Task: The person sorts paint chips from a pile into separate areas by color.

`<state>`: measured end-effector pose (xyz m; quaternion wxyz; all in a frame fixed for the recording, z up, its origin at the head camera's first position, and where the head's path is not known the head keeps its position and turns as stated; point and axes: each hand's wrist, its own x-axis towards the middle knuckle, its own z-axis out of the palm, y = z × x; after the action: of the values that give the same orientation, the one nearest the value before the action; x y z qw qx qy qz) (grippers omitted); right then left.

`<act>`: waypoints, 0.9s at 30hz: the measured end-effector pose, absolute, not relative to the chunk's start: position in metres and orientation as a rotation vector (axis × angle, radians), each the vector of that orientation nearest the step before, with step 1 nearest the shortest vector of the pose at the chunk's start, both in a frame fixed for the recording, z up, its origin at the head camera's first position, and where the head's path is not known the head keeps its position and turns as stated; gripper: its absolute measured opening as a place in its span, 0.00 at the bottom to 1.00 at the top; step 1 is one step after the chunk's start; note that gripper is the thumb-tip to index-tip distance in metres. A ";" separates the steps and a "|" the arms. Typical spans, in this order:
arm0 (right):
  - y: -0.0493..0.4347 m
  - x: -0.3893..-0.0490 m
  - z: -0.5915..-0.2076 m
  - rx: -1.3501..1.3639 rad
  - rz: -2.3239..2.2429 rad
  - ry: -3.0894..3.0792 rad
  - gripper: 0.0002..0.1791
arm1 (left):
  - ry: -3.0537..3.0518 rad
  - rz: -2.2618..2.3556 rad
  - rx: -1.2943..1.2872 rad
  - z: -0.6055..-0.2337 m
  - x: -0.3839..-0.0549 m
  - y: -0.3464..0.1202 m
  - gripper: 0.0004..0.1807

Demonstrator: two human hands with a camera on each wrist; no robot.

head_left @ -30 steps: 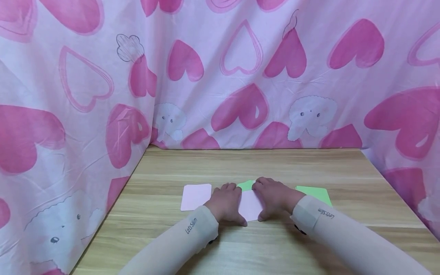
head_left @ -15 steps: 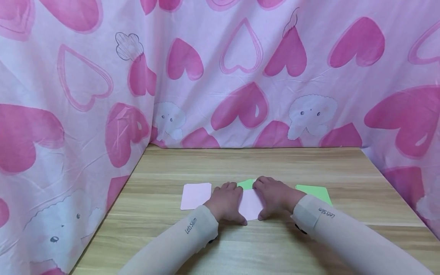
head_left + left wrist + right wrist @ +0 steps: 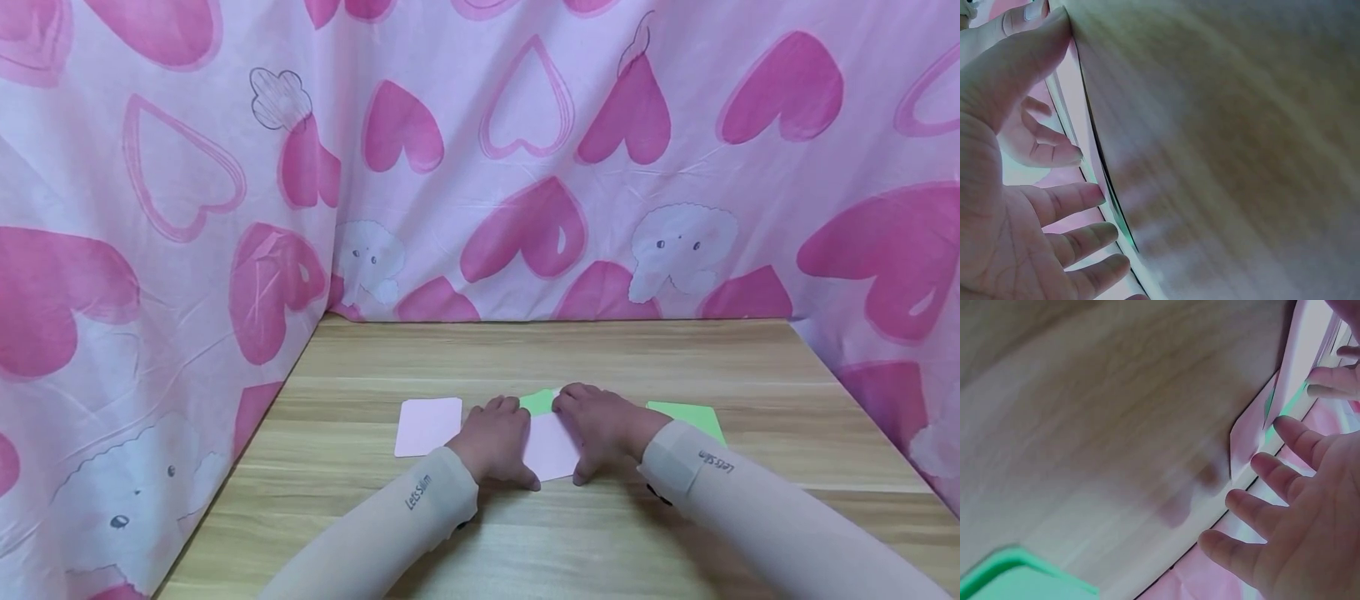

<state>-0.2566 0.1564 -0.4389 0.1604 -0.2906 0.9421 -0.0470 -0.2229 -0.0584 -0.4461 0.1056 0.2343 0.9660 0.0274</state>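
Between the two hands a pink square card [image 3: 551,450] lies in the middle of the wooden table, overlapping a green card [image 3: 536,402] at its far edge. My left hand [image 3: 497,442] touches the left edge with its fingers reaching forward; its thumb is at the near left corner. On the other side my right hand [image 3: 603,429] rests along the right edge, thumb near the front corner. The right wrist view shows loosely spread fingers [image 3: 1275,472] beside a second pink piece [image 3: 1246,437], whose corner sticks out under the upper card.
To the left lies a neat pile of pink cards [image 3: 429,427]. A pile of green cards [image 3: 690,421] sits at the right, partly behind the right sleeve. Pink heart-patterned cloth [image 3: 525,225] hangs around the back and sides of the wooden table [image 3: 420,354].
The right hand has shifted slightly to the right, its thumb sliding away from the left thumb, so more of the pink card shows. The left hand stays nearly still.
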 end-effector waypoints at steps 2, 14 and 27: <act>0.158 -0.257 -0.438 -0.809 -0.144 2.688 0.60 | 2.851 0.082 0.695 -0.446 -0.223 -0.059 0.47; 0.162 -0.258 -0.437 -0.821 -0.202 2.695 0.56 | 2.847 0.064 0.721 -0.445 -0.224 -0.058 0.47; 0.162 -0.257 -0.439 -0.781 -0.191 2.676 0.61 | 2.853 0.107 0.743 -0.446 -0.226 -0.062 0.48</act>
<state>-0.2573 0.1622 -0.4392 0.1731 -0.2752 0.9433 -0.0672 -0.2261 -0.0621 -0.4461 0.0956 0.2508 0.9626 0.0361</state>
